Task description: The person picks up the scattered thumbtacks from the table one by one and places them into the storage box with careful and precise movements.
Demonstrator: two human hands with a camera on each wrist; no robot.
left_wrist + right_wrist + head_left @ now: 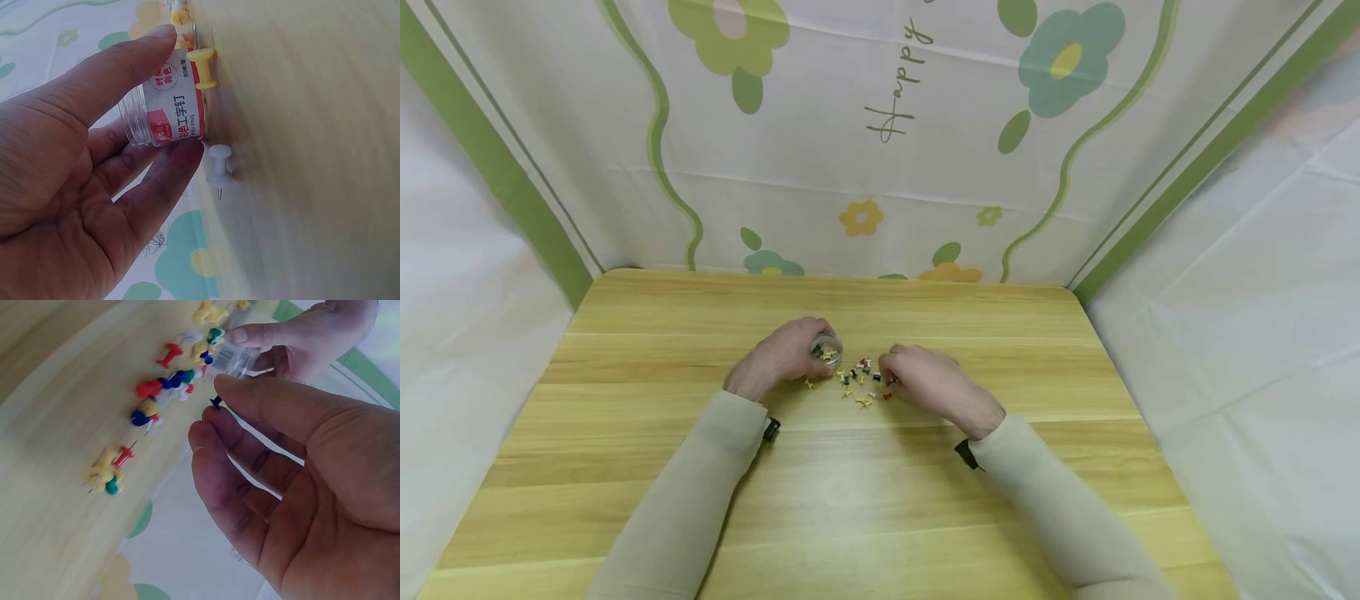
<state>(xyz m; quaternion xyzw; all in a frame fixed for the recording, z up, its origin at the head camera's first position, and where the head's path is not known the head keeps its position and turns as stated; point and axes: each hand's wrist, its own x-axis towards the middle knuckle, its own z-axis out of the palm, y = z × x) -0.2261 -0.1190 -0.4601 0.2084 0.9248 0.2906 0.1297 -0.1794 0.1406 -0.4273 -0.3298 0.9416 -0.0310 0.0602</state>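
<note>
My left hand (786, 348) grips a small clear plastic jar (167, 106) with a white and red push-pin label, thumb on one side and fingers on the other. Some push pins show inside the jar's mouth in the head view. A dark blue push pin (216, 402) is pinched between the thumb and index fingertip of my right hand (928, 379). Between the hands lies a scatter of push pins (863, 379) in yellow, white, red, green and blue. Close by the jar are a yellow push pin (202, 67) and a white push pin (219, 167).
The wooden table (850, 500) runs back to a white curtain (820, 150) printed with flowers, and more white cloth hangs at both sides. One yellow push pin (809, 384) lies apart, just below the left hand. Dark straps (967, 455) show at both cuffs.
</note>
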